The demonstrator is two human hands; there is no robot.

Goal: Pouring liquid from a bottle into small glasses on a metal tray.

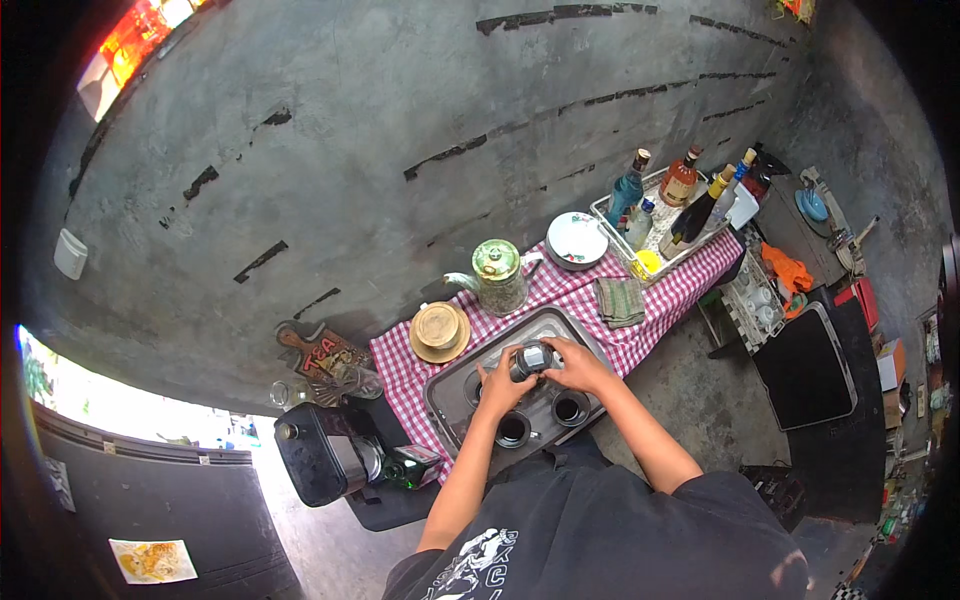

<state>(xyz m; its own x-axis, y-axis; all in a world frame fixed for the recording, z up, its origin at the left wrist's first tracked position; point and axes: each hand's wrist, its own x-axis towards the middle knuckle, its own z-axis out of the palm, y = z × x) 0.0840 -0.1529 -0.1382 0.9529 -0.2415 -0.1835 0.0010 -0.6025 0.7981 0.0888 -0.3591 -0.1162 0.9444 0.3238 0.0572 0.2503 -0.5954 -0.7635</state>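
Observation:
My left hand [504,384] and my right hand [582,365] hold a round, dark, shiny glass vessel [534,360] between them. It is over the middle of a brown-grey serving tray [488,352]. I cannot tell from here whether the vessel touches the tray. Near my body, two cups on saucers stand on the tray, a left cup [514,429] and a right cup [570,408], both with dark contents. Another cup [473,389] is mostly hidden behind my left hand.
A red-and-white checkered cloth [397,367] covers the table. Beyond the tray stand a lidded wooden cup [439,330], a floral teapot [498,279] and stacked plates [577,240]. A folded green cloth [620,303] and a bottle rack [651,274] lie right. Left are a green bottle [397,469] and black container [311,454].

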